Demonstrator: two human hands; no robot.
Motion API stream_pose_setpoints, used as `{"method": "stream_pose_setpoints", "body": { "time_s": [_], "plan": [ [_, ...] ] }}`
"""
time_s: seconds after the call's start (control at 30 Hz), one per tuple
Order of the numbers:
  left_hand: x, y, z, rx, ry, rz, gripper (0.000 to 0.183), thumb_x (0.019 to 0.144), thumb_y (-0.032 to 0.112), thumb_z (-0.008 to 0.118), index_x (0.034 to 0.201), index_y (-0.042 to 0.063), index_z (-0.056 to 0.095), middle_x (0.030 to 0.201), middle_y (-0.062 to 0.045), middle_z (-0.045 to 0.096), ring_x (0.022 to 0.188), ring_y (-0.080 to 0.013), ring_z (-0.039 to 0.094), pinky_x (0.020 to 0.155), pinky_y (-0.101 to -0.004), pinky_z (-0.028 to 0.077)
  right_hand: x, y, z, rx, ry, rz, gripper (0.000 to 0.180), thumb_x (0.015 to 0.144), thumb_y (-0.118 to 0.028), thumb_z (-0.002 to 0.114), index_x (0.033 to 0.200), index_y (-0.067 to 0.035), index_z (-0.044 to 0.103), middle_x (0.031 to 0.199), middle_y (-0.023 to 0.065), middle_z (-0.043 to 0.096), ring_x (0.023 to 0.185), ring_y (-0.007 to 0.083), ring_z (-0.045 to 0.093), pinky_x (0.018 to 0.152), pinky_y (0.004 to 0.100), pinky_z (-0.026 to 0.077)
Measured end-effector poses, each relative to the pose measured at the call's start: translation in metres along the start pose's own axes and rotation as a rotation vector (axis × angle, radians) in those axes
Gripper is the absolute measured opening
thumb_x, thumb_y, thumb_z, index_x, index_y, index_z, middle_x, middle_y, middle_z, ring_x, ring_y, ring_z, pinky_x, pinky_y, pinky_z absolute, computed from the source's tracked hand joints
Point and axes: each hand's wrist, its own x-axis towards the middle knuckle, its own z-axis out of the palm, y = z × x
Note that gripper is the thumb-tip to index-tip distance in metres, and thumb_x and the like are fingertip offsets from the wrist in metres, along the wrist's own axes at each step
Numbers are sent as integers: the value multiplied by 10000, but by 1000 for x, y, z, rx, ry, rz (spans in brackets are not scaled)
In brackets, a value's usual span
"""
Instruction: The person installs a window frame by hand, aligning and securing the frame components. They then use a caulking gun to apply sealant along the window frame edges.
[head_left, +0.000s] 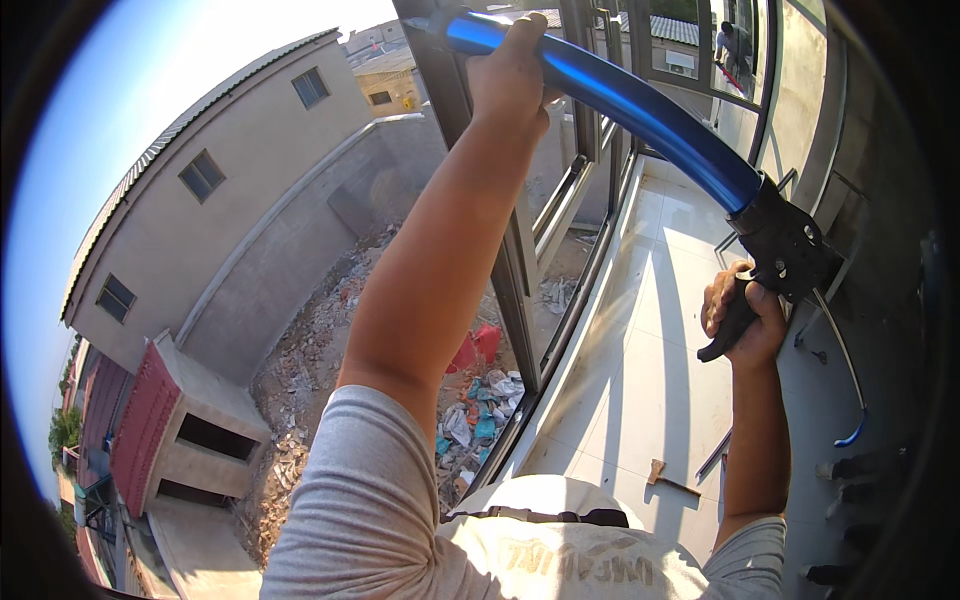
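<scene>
A caulking gun with a blue metal barrel (645, 112) spans the upper part of the head view, its curve largely from the lens. My left hand (514, 71) is wrapped around the barrel near its front end. The pale nozzle (418, 24) there points at the dark window frame (450, 90); whether it touches cannot be told. At the rear, my right hand (754, 319) grips the black handle and trigger (731, 326), below the black gun body (787, 244). A thin plunger rod (841, 345) sticks out behind and ends in a blue-tipped hook (851, 439).
A hammer (671, 478) lies on the pale tiled floor (660, 367). Beyond the window on my left is a drop to a yard with rubble (315, 360) and a grey building (247, 150). Another person (733, 56) appears in or through the far glass, beside something red.
</scene>
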Motion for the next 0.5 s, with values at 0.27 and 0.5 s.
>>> {"method": "stream_pose_setpoints", "body": {
  "time_s": [0.27, 0.5],
  "plan": [
    [-20, -59, -26, 20, 49, -17, 706, 909, 367, 863, 1371, -66, 551, 1172, -226, 720, 1071, -362, 786, 809, -436, 701, -37, 36, -22, 99, -17, 87, 348, 998, -361, 670, 1086, -25, 638, 867, 138, 678, 697, 227, 673, 622, 356, 593],
    [-31, -88, -41, 2, 54, -18, 673, 894, 349, 881, 1331, -50, 560, 1143, -206, 725, 1009, -329, 798, 765, -432, 704, -61, 56, -23, 288, 25, 119, 494, 935, -300, 698, 1327, -2, 670, 1256, 175, 732, 1213, 352, 702, 1095, 631, 509]
  ]
}}
